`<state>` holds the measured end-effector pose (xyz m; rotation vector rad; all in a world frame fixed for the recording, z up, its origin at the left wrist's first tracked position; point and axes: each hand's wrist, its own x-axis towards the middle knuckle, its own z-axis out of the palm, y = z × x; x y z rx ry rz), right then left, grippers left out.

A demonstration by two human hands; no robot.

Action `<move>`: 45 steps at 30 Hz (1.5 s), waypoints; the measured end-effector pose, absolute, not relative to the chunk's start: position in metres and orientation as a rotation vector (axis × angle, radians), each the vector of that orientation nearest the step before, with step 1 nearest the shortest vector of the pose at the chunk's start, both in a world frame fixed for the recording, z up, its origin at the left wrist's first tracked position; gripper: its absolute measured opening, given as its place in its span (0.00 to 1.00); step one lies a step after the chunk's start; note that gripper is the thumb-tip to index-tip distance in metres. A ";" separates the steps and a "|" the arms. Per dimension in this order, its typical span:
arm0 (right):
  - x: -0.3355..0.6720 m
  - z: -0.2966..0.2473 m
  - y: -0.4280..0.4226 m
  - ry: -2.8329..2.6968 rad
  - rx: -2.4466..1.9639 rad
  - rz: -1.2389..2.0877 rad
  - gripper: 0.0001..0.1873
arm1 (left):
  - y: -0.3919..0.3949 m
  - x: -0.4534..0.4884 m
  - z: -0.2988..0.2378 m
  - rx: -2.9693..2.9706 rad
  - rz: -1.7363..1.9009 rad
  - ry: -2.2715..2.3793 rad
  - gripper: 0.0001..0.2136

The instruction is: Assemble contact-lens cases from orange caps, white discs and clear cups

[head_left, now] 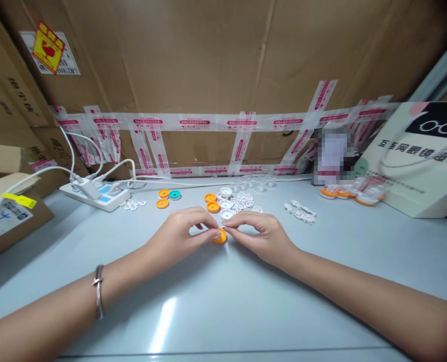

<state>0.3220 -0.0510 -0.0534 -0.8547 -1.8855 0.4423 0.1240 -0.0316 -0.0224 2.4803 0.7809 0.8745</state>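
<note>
An orange round disc (220, 237) is pinched between the thumb and fingers of my left hand (185, 234), just above the table. My right hand (264, 234) is closed in a pinch right beside the disc's right edge; whatever its fingertips hold is too small to make out. Behind my fingertips stand white round cups (227, 214), with more orange discs (212, 206) to their left. A heap of white spoked pieces (243, 201) lies right behind my right hand.
Orange and teal discs (175, 194) and small white parts (133, 204) lie left, near a power strip (110, 197) with cables. Clear cups (261, 184) line the back. White strips (301, 212), orange-based clear pieces (364, 196) and a paper bag (415, 166) are right. Cardboard (208, 60) stands behind.
</note>
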 end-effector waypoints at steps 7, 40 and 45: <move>0.334 -0.062 -0.037 -2.129 -0.882 0.348 0.06 | -0.015 0.114 -0.039 2.772 0.622 0.751 0.08; 0.337 -0.058 -0.035 -2.455 -0.763 0.112 0.10 | -0.011 0.116 -0.049 2.908 0.625 0.677 0.07; 0.337 -0.058 -0.035 -2.452 -0.791 0.152 0.11 | -0.010 0.117 -0.049 2.911 0.625 0.674 0.07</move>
